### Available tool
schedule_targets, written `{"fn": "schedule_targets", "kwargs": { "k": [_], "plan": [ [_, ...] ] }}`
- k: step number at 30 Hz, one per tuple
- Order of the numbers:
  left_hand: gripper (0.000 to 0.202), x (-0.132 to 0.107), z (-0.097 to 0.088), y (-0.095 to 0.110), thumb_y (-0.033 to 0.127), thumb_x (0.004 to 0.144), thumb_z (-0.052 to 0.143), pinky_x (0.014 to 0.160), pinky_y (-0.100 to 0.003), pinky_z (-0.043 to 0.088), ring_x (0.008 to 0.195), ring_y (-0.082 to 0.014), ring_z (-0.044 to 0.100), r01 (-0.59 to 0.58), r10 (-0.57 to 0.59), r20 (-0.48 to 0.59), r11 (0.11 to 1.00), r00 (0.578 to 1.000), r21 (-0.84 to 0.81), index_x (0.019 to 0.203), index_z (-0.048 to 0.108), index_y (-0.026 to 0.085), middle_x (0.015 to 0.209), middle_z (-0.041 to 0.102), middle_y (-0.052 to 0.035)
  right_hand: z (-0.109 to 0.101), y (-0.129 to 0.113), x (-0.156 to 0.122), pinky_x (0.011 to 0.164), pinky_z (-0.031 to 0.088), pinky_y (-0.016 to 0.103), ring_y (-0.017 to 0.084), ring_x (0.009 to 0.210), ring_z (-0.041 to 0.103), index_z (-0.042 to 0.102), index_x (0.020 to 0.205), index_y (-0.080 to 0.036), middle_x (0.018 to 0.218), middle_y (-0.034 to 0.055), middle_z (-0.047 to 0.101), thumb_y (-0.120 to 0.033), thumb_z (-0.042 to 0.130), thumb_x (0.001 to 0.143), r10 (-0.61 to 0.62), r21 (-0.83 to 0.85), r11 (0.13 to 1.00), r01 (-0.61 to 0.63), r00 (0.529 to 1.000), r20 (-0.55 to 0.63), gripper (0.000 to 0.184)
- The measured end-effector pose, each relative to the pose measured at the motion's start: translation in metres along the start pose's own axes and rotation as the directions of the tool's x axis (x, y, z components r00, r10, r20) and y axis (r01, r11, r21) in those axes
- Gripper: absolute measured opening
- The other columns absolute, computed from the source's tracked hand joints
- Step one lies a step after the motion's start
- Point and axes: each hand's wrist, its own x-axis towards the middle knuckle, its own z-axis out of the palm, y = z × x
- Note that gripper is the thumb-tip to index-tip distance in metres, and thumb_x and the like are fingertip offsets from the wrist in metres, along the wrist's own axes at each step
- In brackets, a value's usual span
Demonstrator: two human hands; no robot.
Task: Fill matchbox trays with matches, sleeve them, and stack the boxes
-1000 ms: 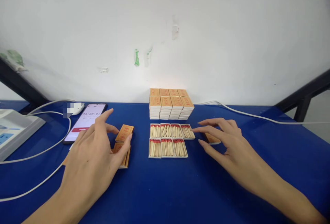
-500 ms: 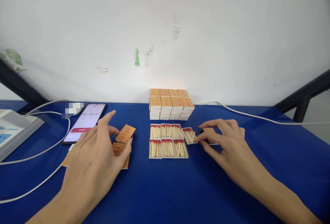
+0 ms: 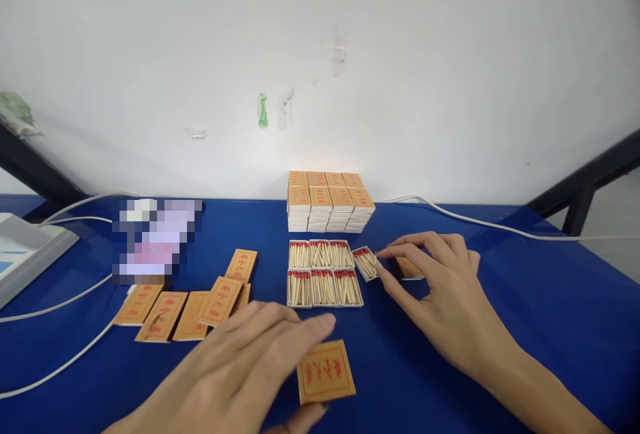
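My left hand [image 3: 235, 374] is low in front of me, fingers on top and thumb below an orange matchbox sleeve [image 3: 326, 371], which it holds just above the blue table [image 3: 525, 274]. My right hand [image 3: 445, 294] reaches left, its index fingertip and thumb pinching the right end of a tilted white tray of matches [image 3: 366, 263]. That tray lies askew at the right end of a grid of open match trays [image 3: 320, 274]. Another orange sleeve [image 3: 407, 267] lies partly under my right fingers.
A block of stacked closed matchboxes [image 3: 327, 201] stands by the wall behind the trays. Several flat orange sleeves [image 3: 185, 301] lie to the left. A blurred-out phone [image 3: 155, 241], a white device [image 3: 25, 247] and white cables [image 3: 60, 301] occupy the far left.
My left hand left the pile of sleeves and came toward me and to the right, carrying one sleeve. My right hand turned the end tray out of its row.
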Motion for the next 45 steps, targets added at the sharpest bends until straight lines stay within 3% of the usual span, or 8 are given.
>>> {"fn": "schedule_targets", "kwargs": {
  "k": [6, 12, 17, 23, 30, 33, 40, 45],
  "plan": [
    [0.041, -0.001, 0.002, 0.008, 0.036, 0.121, 0.050, 0.116, -0.034, 0.065, 0.117, -0.0229, 0.086, -0.072, 0.069, 0.087, 0.997, 0.994, 0.031, 0.161, 0.047, 0.026, 0.127, 0.087, -0.0057, 0.005, 0.001, -0.003, 0.091, 0.041, 0.054, 0.038, 0.113, 0.057, 0.081, 0.107, -0.029, 0.119, 0.0112, 0.074, -0.051, 0.066, 0.111, 0.018, -0.014, 1.000, -0.018, 1.000, -0.020, 0.026],
    [0.053, -0.004, 0.000, 0.004, 0.046, 0.116, 0.063, 0.125, -0.036, 0.057, 0.126, -0.0244, 0.083, -0.070, 0.074, 0.199, 0.997, 0.977, -0.025, 0.165, 0.049, 0.029, 0.137, 0.085, -0.0044, 0.006, 0.002, -0.003, 0.099, 0.045, 0.058, 0.038, 0.118, 0.059, 0.082, 0.113, -0.031, 0.123, 0.0109, 0.073, -0.049, 0.066, 0.111, 0.043, 0.070, 0.996, -0.047, 0.997, 0.059, 0.024],
    [0.047, 0.002, 0.000, 0.003, 0.044, 0.113, 0.069, 0.121, -0.037, 0.061, 0.120, -0.0260, 0.084, -0.088, 0.096, 0.214, 0.995, 0.972, -0.045, 0.156, 0.061, 0.026, 0.132, 0.086, -0.0068, 0.005, 0.001, -0.003, 0.099, 0.045, 0.058, 0.037, 0.117, 0.059, 0.081, 0.119, -0.032, 0.123, 0.0099, 0.073, -0.048, 0.066, 0.111, 0.057, 0.076, 0.995, -0.063, 0.995, 0.082, 0.023],
    [0.050, 0.004, -0.002, 0.002, 0.052, 0.113, 0.068, 0.118, -0.033, 0.062, 0.119, -0.0247, 0.084, -0.132, 0.147, 0.255, 0.988, 0.956, -0.074, 0.154, 0.060, 0.025, 0.134, 0.086, -0.0072, 0.007, -0.004, -0.003, 0.094, 0.044, 0.054, 0.037, 0.116, 0.058, 0.078, 0.127, -0.032, 0.124, 0.0101, 0.073, -0.049, 0.067, 0.111, 0.032, 0.046, 0.998, -0.037, 0.993, 0.109, 0.025],
    [0.050, 0.003, 0.006, 0.006, 0.021, 0.104, 0.073, 0.119, -0.037, 0.063, 0.123, -0.0263, 0.084, -0.095, 0.110, 0.202, 0.992, 0.973, -0.081, 0.152, 0.059, 0.025, 0.132, 0.086, -0.0051, 0.007, -0.003, -0.004, 0.091, 0.042, 0.052, 0.037, 0.115, 0.058, 0.078, 0.127, -0.034, 0.125, 0.0098, 0.074, -0.044, 0.064, 0.114, 0.019, 0.042, 0.999, -0.024, 0.993, 0.120, 0.022],
    [0.058, 0.006, 0.006, 0.006, 0.019, 0.099, 0.077, 0.119, -0.037, 0.063, 0.125, -0.0271, 0.083, -0.083, 0.102, 0.214, 0.992, 0.971, -0.096, 0.153, 0.059, 0.025, 0.135, 0.086, -0.0047, 0.008, -0.002, -0.005, 0.092, 0.041, 0.051, 0.036, 0.114, 0.059, 0.075, 0.128, -0.033, 0.125, 0.0085, 0.076, -0.044, 0.067, 0.112, 0.020, 0.050, 0.998, -0.026, 0.991, 0.131, 0.021],
    [0.046, 0.006, 0.006, 0.009, 0.014, 0.100, 0.074, 0.113, -0.036, 0.068, 0.120, -0.0260, 0.084, -0.085, 0.102, 0.187, 0.992, 0.977, -0.094, 0.143, 0.062, 0.025, 0.129, 0.086, -0.0038, 0.010, -0.003, -0.004, 0.096, 0.038, 0.053, 0.035, 0.113, 0.063, 0.069, 0.132, -0.031, 0.121, 0.0060, 0.079, -0.033, 0.065, 0.111, -0.018, 0.012, 1.000, 0.017, 0.995, 0.100, 0.021],
    [0.052, 0.003, 0.006, 0.006, 0.021, 0.099, 0.081, 0.112, -0.039, 0.069, 0.123, -0.0282, 0.083, -0.062, 0.081, 0.208, 0.993, 0.975, -0.097, 0.146, 0.059, 0.026, 0.129, 0.086, -0.0044, 0.012, 0.000, -0.004, 0.096, 0.038, 0.054, 0.038, 0.114, 0.062, 0.070, 0.134, -0.028, 0.120, 0.0083, 0.078, -0.039, 0.069, 0.109, 0.008, -0.052, 0.999, -0.004, 0.997, 0.081, 0.028]
  ]
}}
